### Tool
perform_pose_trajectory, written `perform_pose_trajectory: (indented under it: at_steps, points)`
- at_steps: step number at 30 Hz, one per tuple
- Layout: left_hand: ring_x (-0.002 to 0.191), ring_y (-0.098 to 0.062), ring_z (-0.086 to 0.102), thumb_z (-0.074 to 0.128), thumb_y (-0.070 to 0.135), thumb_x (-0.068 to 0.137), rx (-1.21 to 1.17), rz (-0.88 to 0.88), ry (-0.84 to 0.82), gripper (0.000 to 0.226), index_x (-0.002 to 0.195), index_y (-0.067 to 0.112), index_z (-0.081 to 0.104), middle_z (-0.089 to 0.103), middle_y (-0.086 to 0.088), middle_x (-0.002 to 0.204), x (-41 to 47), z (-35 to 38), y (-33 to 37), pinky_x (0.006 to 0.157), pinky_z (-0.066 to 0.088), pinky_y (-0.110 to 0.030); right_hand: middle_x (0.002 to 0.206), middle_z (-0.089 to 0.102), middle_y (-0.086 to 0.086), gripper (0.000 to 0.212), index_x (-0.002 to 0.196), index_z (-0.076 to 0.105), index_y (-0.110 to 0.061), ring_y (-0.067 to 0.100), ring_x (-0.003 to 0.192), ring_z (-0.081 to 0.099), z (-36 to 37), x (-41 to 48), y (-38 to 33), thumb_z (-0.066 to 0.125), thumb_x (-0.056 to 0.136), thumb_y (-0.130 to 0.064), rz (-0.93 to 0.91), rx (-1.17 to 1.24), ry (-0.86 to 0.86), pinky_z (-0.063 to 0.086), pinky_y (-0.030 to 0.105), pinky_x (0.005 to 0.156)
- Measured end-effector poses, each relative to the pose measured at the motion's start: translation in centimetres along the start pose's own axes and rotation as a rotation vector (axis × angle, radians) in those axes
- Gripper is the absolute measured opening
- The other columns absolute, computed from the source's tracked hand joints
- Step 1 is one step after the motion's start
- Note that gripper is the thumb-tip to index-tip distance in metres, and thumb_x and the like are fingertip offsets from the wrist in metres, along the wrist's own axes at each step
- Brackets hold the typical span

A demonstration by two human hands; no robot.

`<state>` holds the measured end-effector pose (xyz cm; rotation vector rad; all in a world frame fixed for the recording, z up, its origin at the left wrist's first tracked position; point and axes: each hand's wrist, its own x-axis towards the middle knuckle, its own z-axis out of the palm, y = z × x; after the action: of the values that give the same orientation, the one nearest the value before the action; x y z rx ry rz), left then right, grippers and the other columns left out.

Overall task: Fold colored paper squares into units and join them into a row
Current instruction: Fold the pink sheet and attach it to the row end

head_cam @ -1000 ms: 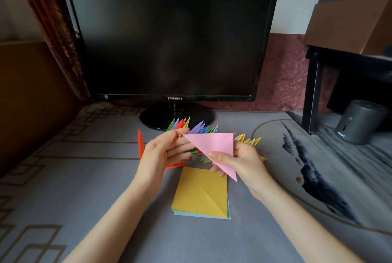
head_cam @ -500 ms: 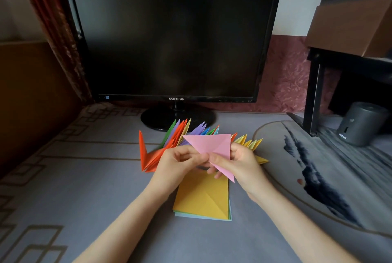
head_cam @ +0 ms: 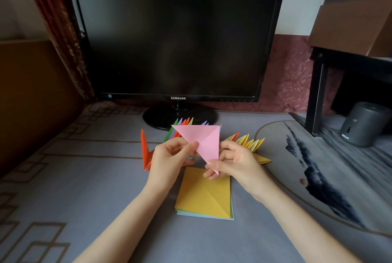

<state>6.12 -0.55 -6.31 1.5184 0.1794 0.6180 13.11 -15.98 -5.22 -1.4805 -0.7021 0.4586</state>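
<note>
pink paper (head_cam: 201, 139), folded to a triangle, is pinched mid-air by curled fingers (head_cam: 192, 146) of left hand (head_cam: 169, 156) and right hand (head_cam: 235, 161), over yellow stack (head_cam: 203, 195) on tabletop (head_cam: 84, 178), joined row (head_cam: 250, 143) just behind; best line edges up exactly before creasing.

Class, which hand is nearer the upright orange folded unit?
Left. The left hand is just right of the orange unit; the right hand is farther right, beyond the pink paper.
</note>
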Motion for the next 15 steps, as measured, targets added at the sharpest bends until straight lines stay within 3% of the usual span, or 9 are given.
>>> perform_pose_trajectory:
  at_steps: [3, 6, 8, 10, 12, 15]
  points:
    - [0.07, -0.024, 0.066, 0.063, 0.01, 0.088, -0.025, -0.003, 0.041, 0.013, 0.076, 0.009, 0.068, 0.067, -0.013, 0.072, 0.2, -0.3, 0.2, 0.068, 0.059, -0.033, 0.066, 0.067, 0.007, 0.031, 0.108, 0.055, -0.005, 0.031, 0.063, 0.069, 0.0, 0.0, 0.1, 0.067, 0.081, -0.008, -0.016, -0.003, 0.026, 0.056, 0.033, 0.053]
    - [0.071, -0.025, 0.067, 0.059, 0.004, 0.09, -0.032, -0.024, 0.042, 0.014, 0.079, 0.008, 0.067, 0.066, -0.012, 0.074, 0.4, -0.4, 0.5, 0.071, 0.06, -0.036, 0.083, 0.063, 0.009, 0.015, 0.105, 0.058, -0.015, 0.018, 0.064, 0.064, -0.5, 0.1, 0.1, 0.058, 0.09, -0.01, -0.218, -0.067, 0.216, 0.051, 0.028, 0.049]
    - [0.067, -0.014, 0.067, 0.057, 0.003, 0.091, 0.025, -0.033, -0.001, 0.018, 0.081, 0.012, 0.069, 0.069, -0.002, 0.076, 0.1, -0.1, 0.6, 0.062, 0.058, -0.025, 0.102, 0.059, 0.006, 0.036, 0.107, 0.059, -0.023, 0.012, 0.076, 0.061, -1.1, 0.1, 0.0, 0.047, 0.09, 0.007, -0.395, -0.21, 0.289, 0.051, 0.023, 0.06]
    - [0.065, -0.006, 0.065, 0.056, 0.004, 0.091, 0.069, -0.043, -0.067, 0.021, 0.08, 0.015, 0.07, 0.071, 0.006, 0.077, 0.0, 0.3, 0.6, 0.059, 0.053, -0.019, 0.119, 0.053, 0.002, 0.054, 0.104, 0.063, -0.023, 0.007, 0.098, 0.058, -1.3, 0.0, 0.0, 0.044, 0.08, 0.021, -0.489, -0.408, 0.257, 0.047, 0.018, 0.078]
    - [0.068, -0.006, 0.065, 0.057, 0.006, 0.091, 0.093, -0.052, -0.112, 0.022, 0.076, 0.016, 0.07, 0.071, 0.008, 0.076, 0.0, 0.2, 0.5, 0.063, 0.054, -0.02, 0.127, 0.049, 0.002, 0.049, 0.098, 0.068, -0.017, 0.005, 0.114, 0.051, -1.2, 0.1, 0.3, 0.051, 0.075, 0.022, -0.504, -0.53, 0.16, 0.04, 0.015, 0.092]
    - [0.069, -0.009, 0.066, 0.059, 0.009, 0.09, 0.065, -0.085, -0.148, 0.019, 0.075, 0.012, 0.07, 0.072, 0.003, 0.076, 0.0, 0.0, 0.7, 0.065, 0.054, -0.019, 0.128, 0.052, -0.005, 0.031, 0.092, 0.071, -0.017, 0.005, 0.116, 0.052, -0.9, 0.1, 0.5, 0.066, 0.077, 0.01, -0.425, -0.493, 0.066, 0.038, 0.013, 0.096]
